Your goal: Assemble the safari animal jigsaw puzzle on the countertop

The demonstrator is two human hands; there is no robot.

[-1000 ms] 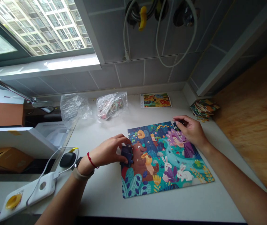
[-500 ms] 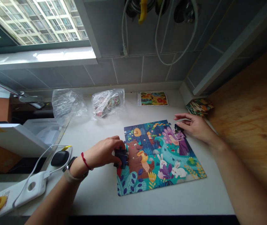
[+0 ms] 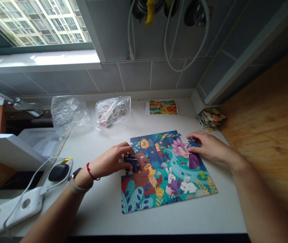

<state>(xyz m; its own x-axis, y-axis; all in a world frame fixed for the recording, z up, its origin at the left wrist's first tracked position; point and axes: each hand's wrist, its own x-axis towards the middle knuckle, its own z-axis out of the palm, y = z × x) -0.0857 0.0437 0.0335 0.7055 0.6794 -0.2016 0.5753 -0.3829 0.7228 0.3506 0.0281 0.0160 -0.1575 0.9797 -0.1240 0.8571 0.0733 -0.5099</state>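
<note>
A colourful jigsaw puzzle (image 3: pixel 156 175) with a bear, rabbits and a peacock lies on the counter, mostly joined, with gaps along its left and upper right edges. At the left edge, my left hand (image 3: pixel 115 158) pinches dark blue puzzle pieces (image 3: pixel 131 163), seemingly more than one, between thumb and fingers. My right hand (image 3: pixel 207 145) grips a blue puzzle piece (image 3: pixel 193 144) at the upper right edge, beside the purple peacock. Its fingertips partly cover that piece, and I cannot tell whether it is joined to the puzzle.
Near the wall lie a clear plastic bag (image 3: pixel 69 113), a bag of puzzle pieces (image 3: pixel 112 111) and a picture card (image 3: pixel 162 107). A pile of loose pieces (image 3: pixel 211 118) sits in the right corner. At left are a power strip (image 3: pixel 19 211) and a black charger (image 3: pixel 58 172).
My left hand has moved slightly up the puzzle's left edge with its pieces. My right hand has come down a little, and its piece now shows a blue face. The view has shifted slightly.
</note>
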